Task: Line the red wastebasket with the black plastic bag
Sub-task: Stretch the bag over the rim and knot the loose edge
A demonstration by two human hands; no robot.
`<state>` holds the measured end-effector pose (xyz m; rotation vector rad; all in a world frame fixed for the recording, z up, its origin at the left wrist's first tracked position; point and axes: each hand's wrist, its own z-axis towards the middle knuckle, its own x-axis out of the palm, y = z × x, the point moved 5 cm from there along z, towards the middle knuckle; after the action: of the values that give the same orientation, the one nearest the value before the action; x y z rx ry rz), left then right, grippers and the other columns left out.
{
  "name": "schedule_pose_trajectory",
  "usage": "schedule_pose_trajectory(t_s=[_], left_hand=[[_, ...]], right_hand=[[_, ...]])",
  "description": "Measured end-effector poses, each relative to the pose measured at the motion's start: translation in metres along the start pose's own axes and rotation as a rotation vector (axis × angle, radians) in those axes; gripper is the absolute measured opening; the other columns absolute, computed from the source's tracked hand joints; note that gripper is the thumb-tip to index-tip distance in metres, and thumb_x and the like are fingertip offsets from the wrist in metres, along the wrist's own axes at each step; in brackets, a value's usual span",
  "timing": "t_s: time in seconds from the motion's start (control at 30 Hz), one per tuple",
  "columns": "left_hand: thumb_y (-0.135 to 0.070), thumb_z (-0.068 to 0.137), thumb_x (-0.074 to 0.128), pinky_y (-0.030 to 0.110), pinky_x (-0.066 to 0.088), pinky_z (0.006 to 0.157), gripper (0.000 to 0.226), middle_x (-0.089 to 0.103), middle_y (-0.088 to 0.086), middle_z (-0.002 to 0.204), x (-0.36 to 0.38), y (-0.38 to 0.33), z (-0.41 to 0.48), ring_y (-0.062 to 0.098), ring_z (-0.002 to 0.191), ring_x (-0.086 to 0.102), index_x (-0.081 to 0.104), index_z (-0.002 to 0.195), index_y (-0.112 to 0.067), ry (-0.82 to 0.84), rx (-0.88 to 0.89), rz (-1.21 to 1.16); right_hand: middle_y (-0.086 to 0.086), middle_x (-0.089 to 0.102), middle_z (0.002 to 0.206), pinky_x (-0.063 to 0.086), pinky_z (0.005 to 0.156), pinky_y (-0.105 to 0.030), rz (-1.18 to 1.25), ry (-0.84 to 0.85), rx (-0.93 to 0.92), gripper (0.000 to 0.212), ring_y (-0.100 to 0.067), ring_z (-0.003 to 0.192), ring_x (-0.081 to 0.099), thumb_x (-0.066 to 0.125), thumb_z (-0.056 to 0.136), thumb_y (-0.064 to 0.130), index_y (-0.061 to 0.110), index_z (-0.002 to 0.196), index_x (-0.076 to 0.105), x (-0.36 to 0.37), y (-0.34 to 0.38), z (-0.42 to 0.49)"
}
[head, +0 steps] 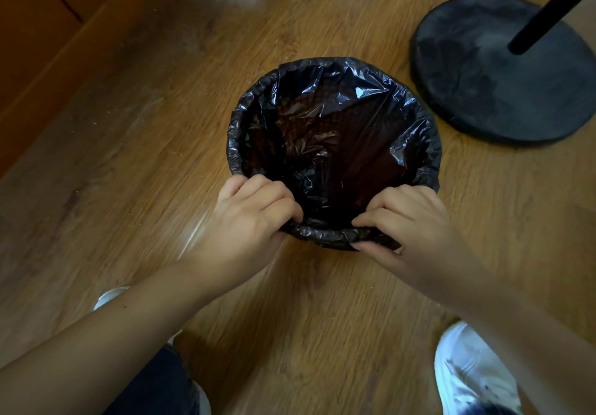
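The black plastic bag sits inside the round wastebasket on the wooden floor, its edge folded over the whole rim. The wastebasket's reddish mesh wall shows faintly through the thin plastic; its outside is hidden by the bag. My left hand grips the folded bag edge at the near left of the rim, fingers curled over it. My right hand pinches the bag edge at the near right of the rim, thumb outside and fingers on top.
A black round stand base with a black pole stands close to the basket's right rear. White shoes are at the bottom right and lower left. A wooden cabinet front runs along the upper left.
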<state>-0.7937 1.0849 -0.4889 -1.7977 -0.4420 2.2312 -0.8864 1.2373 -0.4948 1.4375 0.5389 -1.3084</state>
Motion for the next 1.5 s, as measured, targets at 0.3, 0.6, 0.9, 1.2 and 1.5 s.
schedule_pose_trajectory(t_s=[0.3,0.6,0.9,1.2,1.5], left_hand=[[-0.028,0.072,0.061,0.032,0.032,0.081,0.031,0.064,0.005,0.095,0.000,-0.017,0.003,0.020,0.094,0.050,0.064,0.097,-0.010,0.026,0.023,0.053],[-0.020,0.073,0.064,0.032,0.033,0.072,0.012,0.064,0.001,0.083,0.008,-0.018,0.006,0.016,0.082,0.050,0.064,0.082,-0.012,0.028,-0.015,-0.031],[-0.020,0.074,0.065,0.033,0.034,0.078,0.011,0.069,0.000,0.081,0.005,-0.010,0.004,0.018,0.081,0.060,0.069,0.079,-0.010,0.044,0.030,-0.059],[-0.040,0.079,0.054,0.025,0.028,0.089,0.036,0.067,0.000,0.090,0.006,-0.008,0.004,0.011,0.092,0.049,0.069,0.095,-0.013,0.127,0.031,-0.139],[-0.032,0.083,0.052,0.024,0.029,0.086,0.027,0.067,-0.001,0.085,0.005,-0.013,0.005,0.009,0.087,0.050,0.070,0.086,-0.012,0.088,0.019,-0.182]], right_hand=[[0.000,0.060,0.074,0.034,0.067,-0.031,0.020,-0.096,0.077,0.013,-0.018,0.068,0.055,0.068,0.073,0.025,0.014,0.079,0.067,0.008,0.010,0.007],[0.002,0.061,0.081,0.030,0.077,-0.025,0.085,-0.083,0.104,0.028,-0.014,0.077,0.053,0.057,0.077,0.040,0.015,0.088,0.066,0.007,0.020,0.008],[0.001,0.063,0.080,0.033,0.078,-0.026,0.103,-0.066,-0.029,0.023,-0.013,0.077,0.054,0.058,0.082,0.033,0.015,0.089,0.069,0.000,0.008,0.001],[0.004,0.066,0.080,0.032,0.080,-0.024,0.130,-0.037,-0.037,0.029,-0.010,0.078,0.054,0.052,0.085,0.036,0.015,0.092,0.070,0.003,0.008,0.004],[-0.002,0.064,0.085,0.030,0.083,-0.026,0.099,-0.087,-0.013,0.037,-0.012,0.085,0.051,0.046,0.087,0.039,0.011,0.099,0.067,0.002,0.009,0.000]])
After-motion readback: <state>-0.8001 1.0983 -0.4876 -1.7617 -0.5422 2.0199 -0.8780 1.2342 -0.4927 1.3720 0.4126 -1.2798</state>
